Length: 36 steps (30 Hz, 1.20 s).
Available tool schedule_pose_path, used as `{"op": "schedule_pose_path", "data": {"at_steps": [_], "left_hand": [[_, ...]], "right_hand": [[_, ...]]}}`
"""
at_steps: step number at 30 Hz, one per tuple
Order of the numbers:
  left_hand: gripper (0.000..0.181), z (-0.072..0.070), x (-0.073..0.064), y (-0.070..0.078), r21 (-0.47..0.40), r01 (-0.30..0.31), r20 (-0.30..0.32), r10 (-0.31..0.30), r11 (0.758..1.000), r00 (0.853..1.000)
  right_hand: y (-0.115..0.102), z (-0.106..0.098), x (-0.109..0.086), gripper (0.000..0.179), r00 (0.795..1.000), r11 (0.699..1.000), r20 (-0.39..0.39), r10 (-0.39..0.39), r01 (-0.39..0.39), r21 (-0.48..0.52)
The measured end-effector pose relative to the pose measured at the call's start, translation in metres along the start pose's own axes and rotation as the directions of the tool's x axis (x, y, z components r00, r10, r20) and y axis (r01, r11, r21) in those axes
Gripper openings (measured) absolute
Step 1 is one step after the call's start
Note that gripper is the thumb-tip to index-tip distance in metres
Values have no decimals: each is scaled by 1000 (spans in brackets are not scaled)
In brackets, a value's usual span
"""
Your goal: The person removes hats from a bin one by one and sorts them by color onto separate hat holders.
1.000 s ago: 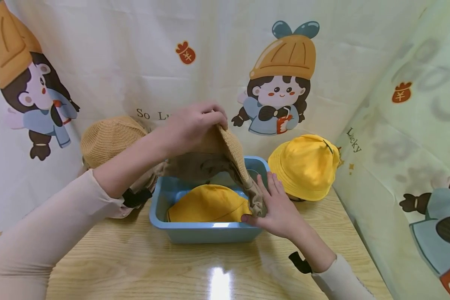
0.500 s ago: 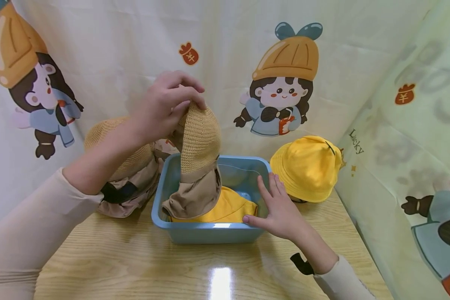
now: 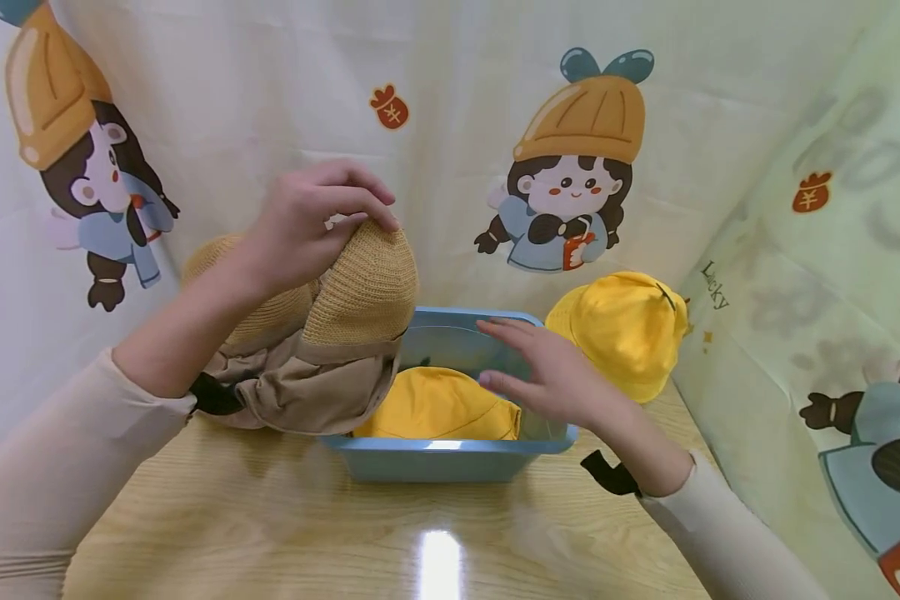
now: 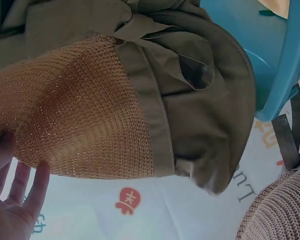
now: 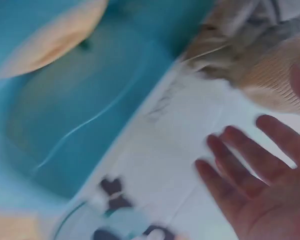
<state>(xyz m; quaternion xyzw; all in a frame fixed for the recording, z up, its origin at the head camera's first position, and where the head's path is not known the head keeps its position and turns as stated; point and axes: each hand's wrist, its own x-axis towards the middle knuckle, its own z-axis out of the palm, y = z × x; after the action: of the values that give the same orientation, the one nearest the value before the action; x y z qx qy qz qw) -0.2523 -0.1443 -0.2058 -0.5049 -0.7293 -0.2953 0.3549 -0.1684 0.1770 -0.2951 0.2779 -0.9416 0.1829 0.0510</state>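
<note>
Over the left end of the blue bin, a tan hat hangs from the left hand, pinched at the crown between thumb and fingers. Its knit crown is uppermost and tilted; below a plain band, the brown brim droops in folds across the bin's left side. The left wrist view shows a loop of cloth on that brim.

The right hand is held above the bin's right end with nothing in its grasp — fingers straight, thumb apart from them. Whether it touches the rim, I cannot tell.

Inside the bin lies a yellow hat, rounded side up. Another yellow hat sits on the table just beside the bin's right end, a thin dark stem on its crown. A second tan hat stands behind the left forearm, partly hidden by it and by the one held.

Both wrists wear a black strap — the right one's end sticks out. Behind everything hangs a pale sheet printed with girls in orange caps and red pouches.
</note>
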Motion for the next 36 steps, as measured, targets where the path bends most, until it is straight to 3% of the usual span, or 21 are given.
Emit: {"op": "schedule_pose_path", "data": {"at_steps": [4, 8, 13, 21, 23, 24, 25, 26, 27, 29, 30, 31, 32, 33, 34, 36], "left_hand": [[30, -1, -3, 3, -28, -16, -12, 16, 999, 1000], [30, 0, -5, 5, -71, -10, -24, 9, 997, 1000], [29, -3, -7, 5, -92, 19, -37, -22, 996, 999], [25, -12, -13, 3, -106, 53, -61, -60, 993, 996], [22, -11, -13, 5, -155, 106, -68, -117, 982, 991], [21, -10, -14, 6, -189, 158, -75, -175, 969, 982], [21, -8, -14, 8, -229, 226, -94, -252, 947, 963], [22, -6, -15, 11, -272, 301, -113, -341, 914, 933], [24, -4, -17, 14, -318, 385, -112, -438, 866, 892], [27, -1, -22, 19, -397, 554, -72, -626, 732, 776], [28, 1, -26, 20, -420, 611, -41, -686, 671, 726], [27, 3, -29, 21, -424, 658, 2, -726, 622, 688], [25, 4, -33, 21, -415, 695, 55, -746, 587, 664], [24, 6, -36, 21, -400, 720, 105, -752, 567, 651], [26, 7, -39, 20, -391, 731, 144, -747, 559, 649], [33, 11, -42, 18, -386, 725, 193, -718, 571, 669]], "right_hand": [[-30, -9, 36, 51, 981, 974, -171, -97, 129, 188], [-48, -8, 67, 46, 958, 925, -273, -89, 181, 333], [-56, -4, 91, 39, 947, 880, -320, -33, 179, 440], [-64, 7, 113, 30, 923, 818, -385, -25, 240, 523], [-64, 8, 116, 27, 915, 812, -404, 3, 234, 535], [-64, 9, 117, 27, 910, 809, -415, 18, 231, 541], [-65, 10, 118, 26, 904, 802, -426, 32, 231, 551], [-65, 11, 120, 26, 898, 795, -438, 45, 233, 560], [-65, 13, 121, 25, 892, 788, -449, 54, 238, 568], [-66, 17, 123, 24, 880, 772, -472, 64, 256, 582], [-66, 19, 124, 23, 875, 764, -480, 68, 263, 589], [-66, 21, 125, 23, 871, 757, -486, 71, 270, 595], [-67, 23, 125, 22, 869, 749, -489, 72, 276, 602], [-67, 24, 126, 22, 867, 744, -493, 73, 281, 605], [-67, 26, 126, 22, 864, 739, -497, 75, 287, 610], [-66, 27, 127, 21, 859, 734, -505, 80, 292, 613]]}}
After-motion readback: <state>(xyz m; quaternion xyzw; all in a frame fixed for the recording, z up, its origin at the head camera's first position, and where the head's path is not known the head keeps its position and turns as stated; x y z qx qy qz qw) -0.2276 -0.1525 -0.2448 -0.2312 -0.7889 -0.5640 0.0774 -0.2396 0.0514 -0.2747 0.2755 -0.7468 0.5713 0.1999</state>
